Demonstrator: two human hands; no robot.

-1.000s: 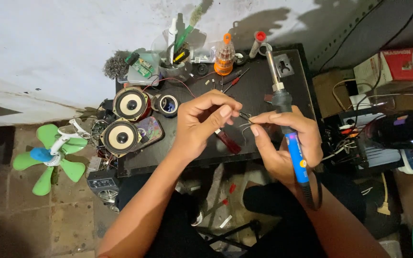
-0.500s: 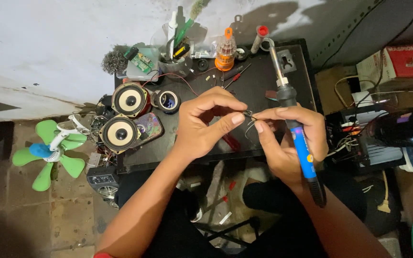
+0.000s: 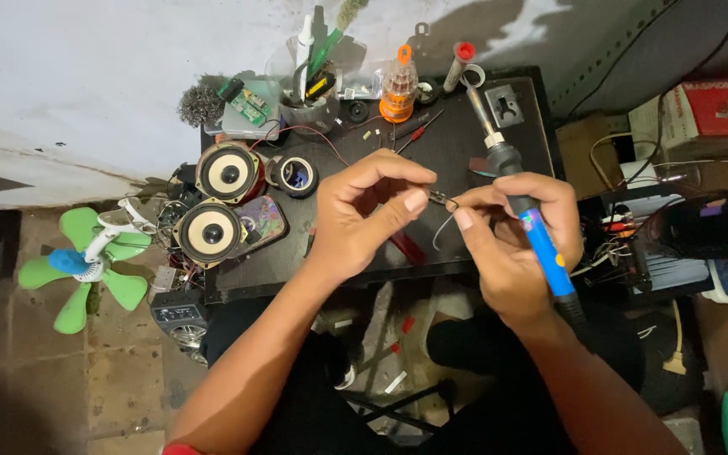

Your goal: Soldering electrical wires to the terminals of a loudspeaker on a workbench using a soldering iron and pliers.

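Over a low black table [image 3: 465,143], my left hand [image 3: 364,215] pinches the end of a thin wire [image 3: 441,202] between thumb and forefinger. My right hand [image 3: 511,244] grips a blue-handled soldering iron [image 3: 541,240], its metal tip pointing away toward the table's far edge, while that hand's thumb and forefinger also touch the wire. The two hands meet at the wire above the table's front edge. A loop of the wire hangs down between them.
Two round speakers [image 3: 227,173] [image 3: 209,232] and a tape roll [image 3: 297,175] lie at the table's left. A cup of tools [image 3: 313,101], an orange screwdriver-bit holder [image 3: 398,84] and a circuit board [image 3: 246,101] stand at the back. A green fan [image 3: 86,265] lies on the floor left; boxes and wiring crowd the right.
Both hands have drawn closer together at the wire and shifted slightly toward me. The soldering iron stays in my right hand.
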